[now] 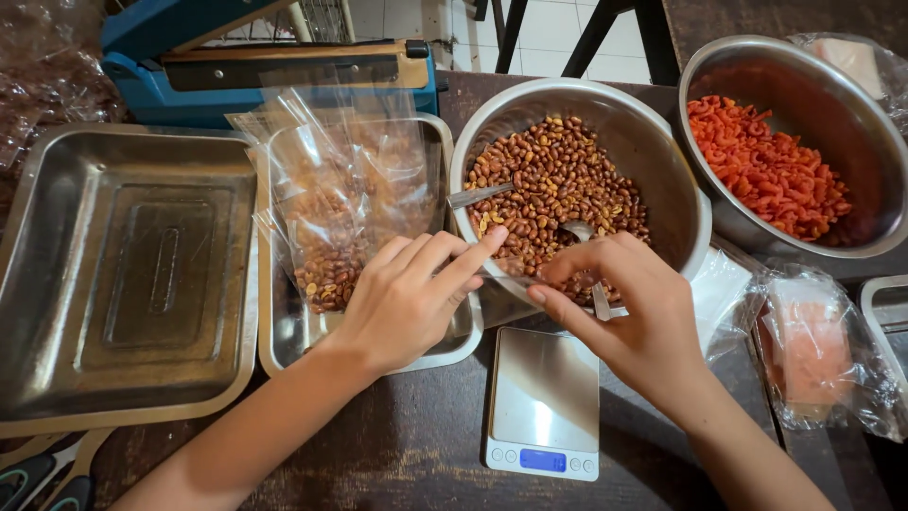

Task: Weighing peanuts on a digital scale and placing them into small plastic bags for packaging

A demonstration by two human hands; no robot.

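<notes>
My left hand point(411, 298) pinches the mouth of a small clear plastic bag point(503, 276) at the near rim of a steel bowl point(577, 90) full of brown roasted peanuts point(558, 175). My right hand point(629, 308) grips a metal spoon point(579, 231) by its handle, with the scoop end lying on the peanuts just above the bag. A second spoon point(478, 196) lies in the bowl at its left side. A small digital scale point(544, 402) with a bare steel plate sits on the dark table right below both hands.
A steel tray point(284, 352) left of the bowl holds several clear bags of peanuts point(331, 222). Farther left lies a bare steel tray point(123, 274). A blue heat sealer point(265, 61) stands behind. A bowl of red snacks point(771, 166), pink packets point(813, 350) and scissors point(47, 468) lie around.
</notes>
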